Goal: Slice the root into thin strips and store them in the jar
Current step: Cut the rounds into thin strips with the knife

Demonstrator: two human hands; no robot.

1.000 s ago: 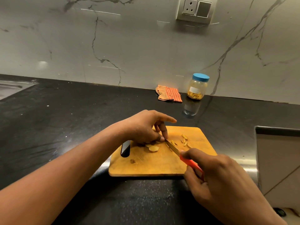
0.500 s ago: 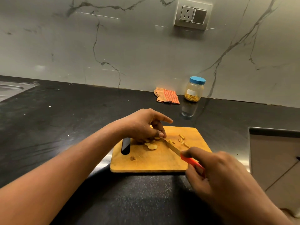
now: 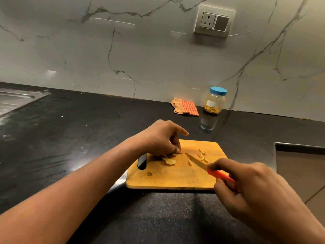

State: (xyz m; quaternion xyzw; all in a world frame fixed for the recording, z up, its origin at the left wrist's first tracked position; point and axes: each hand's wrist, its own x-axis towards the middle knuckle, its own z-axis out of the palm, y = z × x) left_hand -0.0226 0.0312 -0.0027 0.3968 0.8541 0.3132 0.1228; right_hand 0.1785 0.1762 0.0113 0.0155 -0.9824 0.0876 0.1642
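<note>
- Now the left hand holds the root slices down with curled fingertips on the wooden cutting board.
- Right hand grips the orange-handled knife; its blade lies between both hands, the tip apart from the slices.
- Cut strips lie just beyond the blade, right of the left hand.
- Blue-lidded jar, with strips inside, stands on the tabletop well beyond both hands, beside a checked cloth.
</note>
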